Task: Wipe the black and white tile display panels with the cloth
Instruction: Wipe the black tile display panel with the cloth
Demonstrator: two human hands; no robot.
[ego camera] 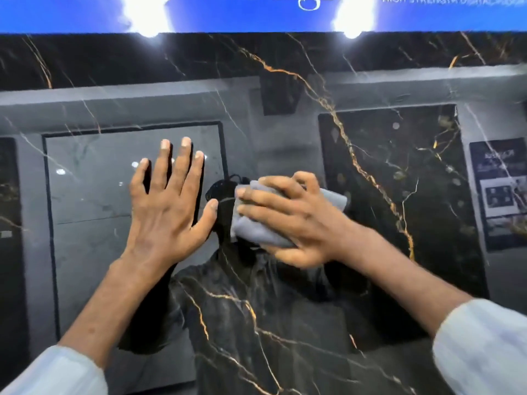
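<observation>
A glossy black tile panel (285,61) with gold and white veins fills the head view. My left hand (168,206) lies flat against it, fingers spread, holding nothing. Just to its right, my right hand (288,220) presses a folded grey cloth (256,226) against the panel near its middle. The shiny surface mirrors the room behind me and my own dark outline under the hands.
A blue lit sign (256,12) with white lettering runs along the top edge of the panel. Two bright lamp glares sit at its lower border. Reflections of framed tile samples and a poster (499,192) show in the panel.
</observation>
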